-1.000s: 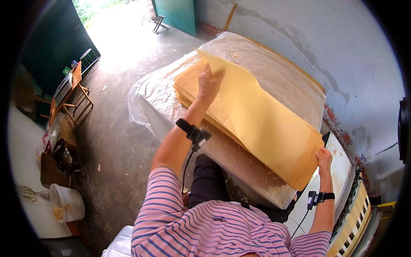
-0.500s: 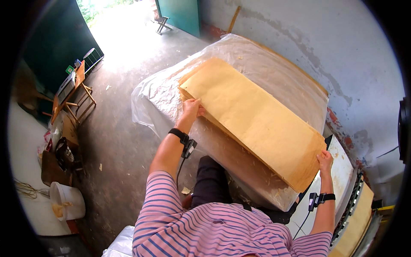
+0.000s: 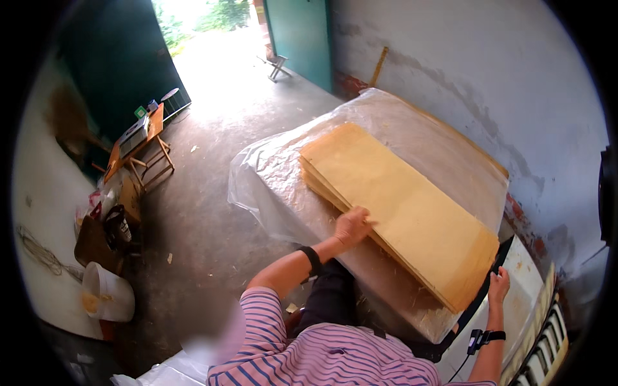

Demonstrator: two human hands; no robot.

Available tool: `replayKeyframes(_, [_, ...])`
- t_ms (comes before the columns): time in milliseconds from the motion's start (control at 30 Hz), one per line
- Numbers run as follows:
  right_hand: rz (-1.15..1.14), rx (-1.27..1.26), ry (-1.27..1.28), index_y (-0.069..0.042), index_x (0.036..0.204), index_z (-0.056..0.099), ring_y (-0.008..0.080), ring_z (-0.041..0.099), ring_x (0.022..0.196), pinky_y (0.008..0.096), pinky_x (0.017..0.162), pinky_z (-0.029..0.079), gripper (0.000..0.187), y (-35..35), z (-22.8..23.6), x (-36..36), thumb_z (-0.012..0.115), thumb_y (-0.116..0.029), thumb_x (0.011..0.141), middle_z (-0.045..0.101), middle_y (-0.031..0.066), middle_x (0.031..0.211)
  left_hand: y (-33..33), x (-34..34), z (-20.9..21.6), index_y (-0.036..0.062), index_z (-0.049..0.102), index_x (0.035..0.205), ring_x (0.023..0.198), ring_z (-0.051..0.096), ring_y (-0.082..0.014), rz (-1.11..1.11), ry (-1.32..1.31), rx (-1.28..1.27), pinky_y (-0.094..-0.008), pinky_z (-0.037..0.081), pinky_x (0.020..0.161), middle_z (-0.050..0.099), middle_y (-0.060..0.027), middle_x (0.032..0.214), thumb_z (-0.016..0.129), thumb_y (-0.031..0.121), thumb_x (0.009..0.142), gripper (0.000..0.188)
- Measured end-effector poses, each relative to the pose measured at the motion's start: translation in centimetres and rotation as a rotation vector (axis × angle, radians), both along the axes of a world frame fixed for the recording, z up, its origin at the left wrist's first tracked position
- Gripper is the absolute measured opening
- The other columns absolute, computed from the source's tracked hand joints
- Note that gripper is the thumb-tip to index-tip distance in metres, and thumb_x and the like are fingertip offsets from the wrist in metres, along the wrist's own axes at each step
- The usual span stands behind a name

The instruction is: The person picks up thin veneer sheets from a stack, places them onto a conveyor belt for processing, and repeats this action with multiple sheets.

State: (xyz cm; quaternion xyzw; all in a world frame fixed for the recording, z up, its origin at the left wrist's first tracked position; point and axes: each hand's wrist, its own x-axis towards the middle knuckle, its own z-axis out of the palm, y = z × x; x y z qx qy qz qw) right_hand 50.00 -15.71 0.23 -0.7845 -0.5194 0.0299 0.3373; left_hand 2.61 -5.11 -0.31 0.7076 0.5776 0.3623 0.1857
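A stack of large yellow-tan paper sheets (image 3: 412, 199) lies slantwise on a bulky block covered in clear plastic (image 3: 438, 151). Its left end shows several layers fanned slightly apart. My left hand (image 3: 353, 226) is closed at the middle of the stack's near long edge, with fingertips over the top sheet; how many sheets it grips is hidden. Beyond the stack's right end is my right hand (image 3: 499, 285), off the paper, fingers loosely bent and apart, with nothing visible in them. It hovers over a white surface (image 3: 523, 273) beside the block.
A slatted rack with tan sheets (image 3: 544, 338) stands at the lower right. On the left are a folding wooden table (image 3: 154, 125), a white bucket (image 3: 116, 296) and bags (image 3: 116, 222). Green doors (image 3: 299, 38) open to daylight. A wall (image 3: 450, 64) runs behind the block.
My left hand has moved right along the near edge, from the stack's left corner to its middle. My right hand has let go of the right corner and dropped away. The view has shifted.
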Motion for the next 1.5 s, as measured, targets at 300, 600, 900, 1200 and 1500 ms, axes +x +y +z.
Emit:
replayKeyframes(300, [-0.189, -0.054, 0.032, 0.001, 0.096, 0.053, 0.0245, 0.058, 0.075, 0.0309, 0.065, 0.046, 0.026, -12.0, -2.4, -0.5, 0.056, -0.011, 0.072, 0.057, 0.0149, 0.090, -7.9, 13.0, 1.8, -0.0015, 0.033, 0.118, 0.117, 0.024, -0.0334, -0.778, 0.335, 0.292, -0.0430, 0.021, 0.095, 0.027, -0.0189, 0.126, 0.067, 0.037, 0.060, 0.078])
replayKeyframes(600, [-0.452, -0.458, 0.098, -0.002, 0.099, 0.050, 0.0310, 0.052, 0.083, 0.0374, 0.071, 0.042, 0.030, -31.1, -13.8, -3.6, 0.055, -0.015, 0.073, 0.053, 0.0160, 0.092, -7.4, 20.3, 0.9, -0.0018, 0.030, 0.120, 0.120, 0.020, -0.0347, -0.828, 0.516, 0.378, -0.0474, 0.015, 0.096, 0.022, -0.0186, 0.129, 0.067, 0.043, 0.055, 0.087])
replayKeyframes(900, [-0.448, -0.457, -0.125, -0.004, 0.107, 0.044, 0.0352, 0.040, 0.104, 0.0434, 0.084, 0.033, 0.044, -33.2, -18.0, -4.6, 0.058, -0.016, 0.068, 0.041, 0.0194, 0.114, -6.7, 22.4, 1.5, -0.0008, 0.026, 0.122, 0.120, 0.020, -0.0342, -0.846, 0.554, 0.357, -0.0466, 0.016, 0.095, 0.024, -0.0184, 0.128, 0.069, 0.047, 0.051, 0.096])
replayKeyframes(1200, [-0.752, -0.649, -0.004, -0.007, 0.108, 0.044, 0.0349, 0.023, 0.117, 0.0554, 0.089, 0.021, 0.041, -33.1, -16.6, -1.8, 0.055, -0.026, 0.073, 0.027, 0.0178, 0.126, -8.1, 22.3, 3.2, 0.0017, 0.023, 0.124, 0.120, 0.019, -0.0340, -0.836, 0.649, 0.331, -0.0474, 0.017, 0.095, 0.022, -0.0183, 0.130, 0.068, 0.046, 0.053, 0.095])
replayKeyframes(1500, [-0.474, -0.515, -0.373, -0.004, 0.093, 0.052, 0.0244, 0.042, 0.102, 0.0450, 0.087, 0.029, 0.020, -33.8, -14.3, 3.9, 0.046, -0.012, 0.075, 0.047, 0.0099, 0.104, -13.3, 26.0, 6.3, 0.0011, 0.031, 0.121, 0.116, 0.026, -0.0368, -1.155, 0.456, 0.356, -0.0420, 0.024, 0.094, 0.025, -0.0223, 0.127, 0.067, 0.031, 0.062, 0.075])
